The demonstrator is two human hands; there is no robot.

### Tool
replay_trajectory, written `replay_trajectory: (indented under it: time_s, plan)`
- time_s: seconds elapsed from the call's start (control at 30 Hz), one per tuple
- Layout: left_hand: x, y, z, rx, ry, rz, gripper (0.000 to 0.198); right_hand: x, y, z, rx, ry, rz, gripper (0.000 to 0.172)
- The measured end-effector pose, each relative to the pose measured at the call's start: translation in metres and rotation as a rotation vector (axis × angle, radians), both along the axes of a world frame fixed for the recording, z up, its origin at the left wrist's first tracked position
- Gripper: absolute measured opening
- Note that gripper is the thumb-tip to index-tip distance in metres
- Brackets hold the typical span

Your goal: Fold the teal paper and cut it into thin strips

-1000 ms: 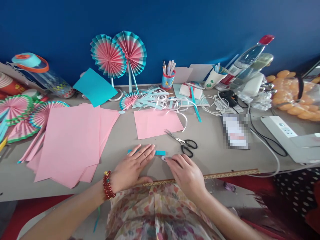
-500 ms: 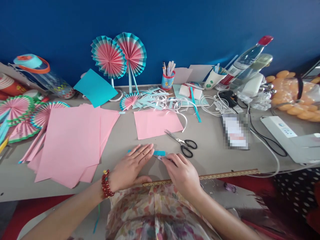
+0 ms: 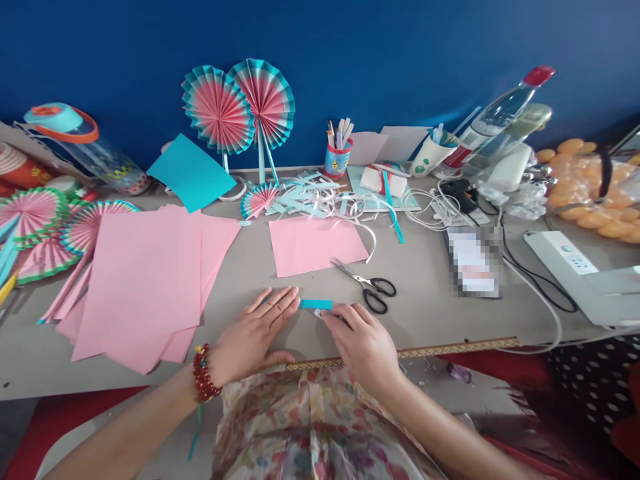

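Note:
A narrow blue paper strip [image 3: 315, 304] lies flat on the table near its front edge. My left hand [image 3: 267, 317] rests palm down over the strip's left part, fingers stretched out. The fingers of my right hand [image 3: 363, 340] are bent and pressed together by the strip's right end. At their tips a small whitish piece [image 3: 319, 313] shows just below the strip; its kind is too small to tell. Behind my right hand lie scissors [image 3: 367, 283] with black handles, blades slightly apart. A pink paper sheet [image 3: 317, 247] is farther back.
Pink sheets [image 3: 145, 280] are stacked on the left, beside folded paper fans [image 3: 217, 110]. Paper strip scraps [image 3: 320, 197], a pen cup [image 3: 337, 160] and bottles [image 3: 500, 120] stand or lie along the blue wall. A phone [image 3: 475, 261] and cables are on the right.
My left hand has slid a little to the left, baring more of the blue strip. My right hand has hardly moved. The whole view has shifted slightly.

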State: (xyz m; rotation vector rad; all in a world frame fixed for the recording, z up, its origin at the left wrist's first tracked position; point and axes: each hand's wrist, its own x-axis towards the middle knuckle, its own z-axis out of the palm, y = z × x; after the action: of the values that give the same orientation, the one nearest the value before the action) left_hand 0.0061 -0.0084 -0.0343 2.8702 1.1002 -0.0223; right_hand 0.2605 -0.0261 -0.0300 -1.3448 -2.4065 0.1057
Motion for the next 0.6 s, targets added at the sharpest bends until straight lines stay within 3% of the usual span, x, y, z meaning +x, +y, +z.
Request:
replay_trajectory:
  time_s: [0.6]
  plan:
    - [0.0, -0.001, 0.001, 0.003, 0.007, -0.004, 0.092, -0.013, -0.005, 0.001, -0.017, -0.011, -0.012, 0.027]
